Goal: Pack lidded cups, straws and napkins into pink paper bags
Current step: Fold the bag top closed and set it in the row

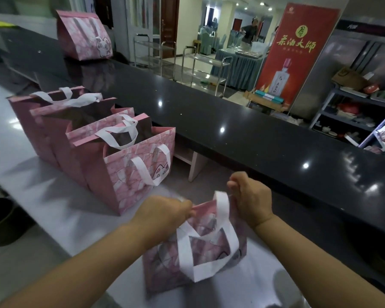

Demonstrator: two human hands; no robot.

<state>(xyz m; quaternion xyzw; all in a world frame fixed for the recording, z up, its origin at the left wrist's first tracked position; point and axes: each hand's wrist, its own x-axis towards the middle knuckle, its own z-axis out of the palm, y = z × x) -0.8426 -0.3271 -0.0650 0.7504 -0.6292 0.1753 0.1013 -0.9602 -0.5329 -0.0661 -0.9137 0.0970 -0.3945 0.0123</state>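
A pink paper bag [165, 267] with white strap handles stands on the white counter [53, 196] right in front of me. My left hand [165, 212] pinches its top edge on the left side. My right hand [251, 201] grips the far white handle on the right. The bag's inside is hidden from me. To the left stand three more pink bags in a row [129, 172], upright with open mouths and white handles. No cups, straws or napkins show.
A raised black countertop [231, 134] runs diagonally behind the bags. Another pink bag [85, 36] stands on it at the far left. A dark bin [0, 221] sits on the floor at left. Metal carts, a red banner and shelves lie beyond.
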